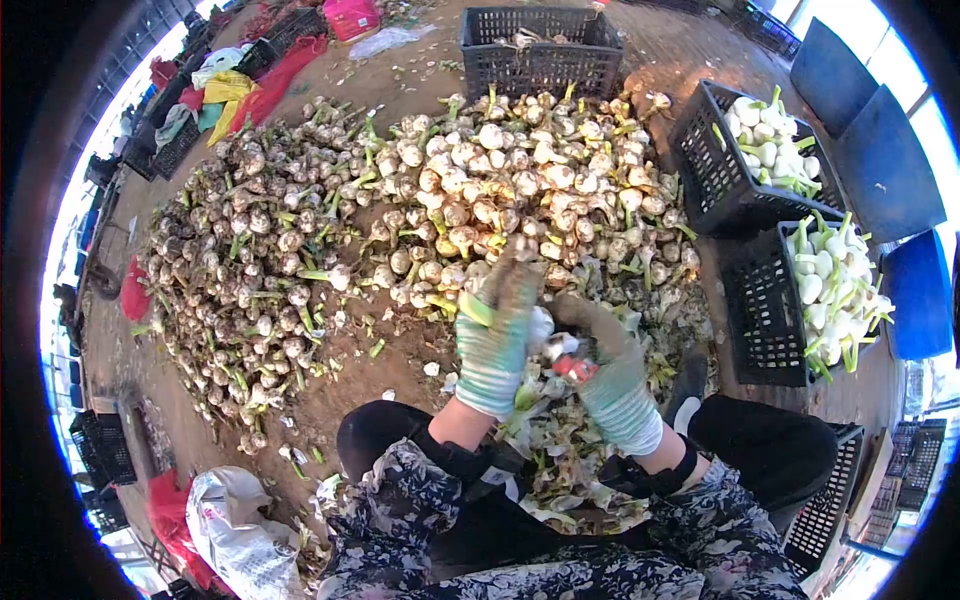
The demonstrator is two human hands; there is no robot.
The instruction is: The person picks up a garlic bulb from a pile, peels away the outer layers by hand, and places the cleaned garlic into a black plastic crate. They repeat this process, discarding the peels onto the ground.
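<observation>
My left hand (498, 335), in a striped green and white glove, is closed round a garlic bulb (541, 325), whose green stem (475, 309) sticks out on the left. My right hand (612, 375), gloved too with a soiled palm, is closed on a small tool with a red part (575, 368), held against the bulb's right side. The tool's tip is blurred. Beyond both hands lies a heap of unpeeled garlic (530, 170). Loose peelings (560, 450) cover the ground below the hands, between my knees.
Two black crates of cleaned white garlic (765, 290) (735, 205) stand at the right. Another black crate (540, 65) stands behind the heap. A darker garlic pile (250, 250) spreads at the left. A white sack (240, 535) lies at the lower left, and blue chair backs (885, 165) line the right.
</observation>
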